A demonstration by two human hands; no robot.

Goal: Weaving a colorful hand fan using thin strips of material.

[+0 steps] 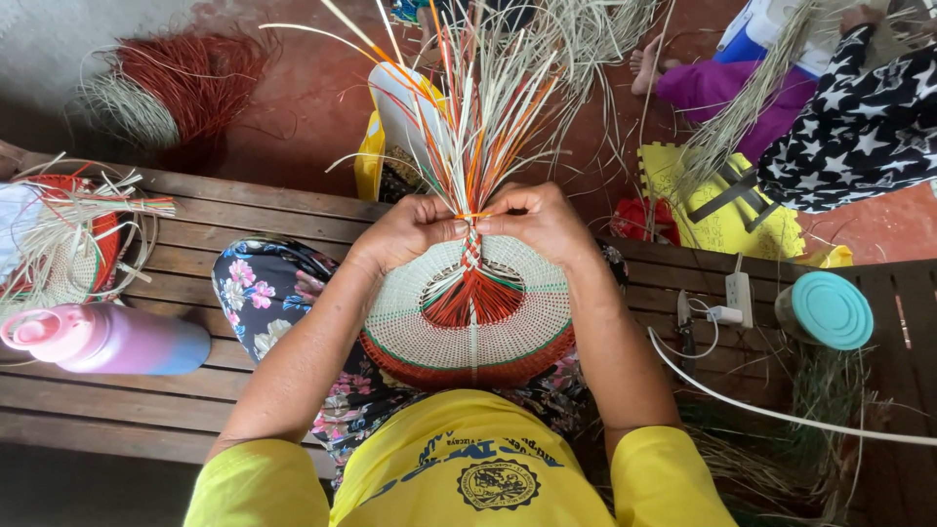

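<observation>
Woven disc [468, 327] is held upright on the lap, betw. both forearms, its flat face turned toward the camera. It is round, cream-coloured w/ a red rim at the bottom, thin green rings, and a red-orange fan at the centre. A plaited spine runs up from that centre to the top edge, where it is met by both hands.

Left hand [408, 229] and right hand [542, 222] are pressed together at the top of the disc, thumbs and forefingers pinched on the strands right at the weave point; remaining fingers are curled in against the rim. Neither hand is clearly nearer — the grip point is shared, approx. on the disc's midline.

Loose strands [478, 107] fan up and away from the fingers, orange, cream and green mixed. Their long axis is roughly vertical in the head view, pointing away from the body; the finished weave lies below the fingertips, the unworked lengths above.

Nearby: a pink-and-blue bottle [102, 340] lying on the wooden bench [244, 220] to the left; a jar w/ teal lid [825, 310] to the right, beside a white cable [781, 415]. Another person's star-patterned sleeve [859, 127] is seen top right, well apart, w/ a separate bundle of fibre.
</observation>
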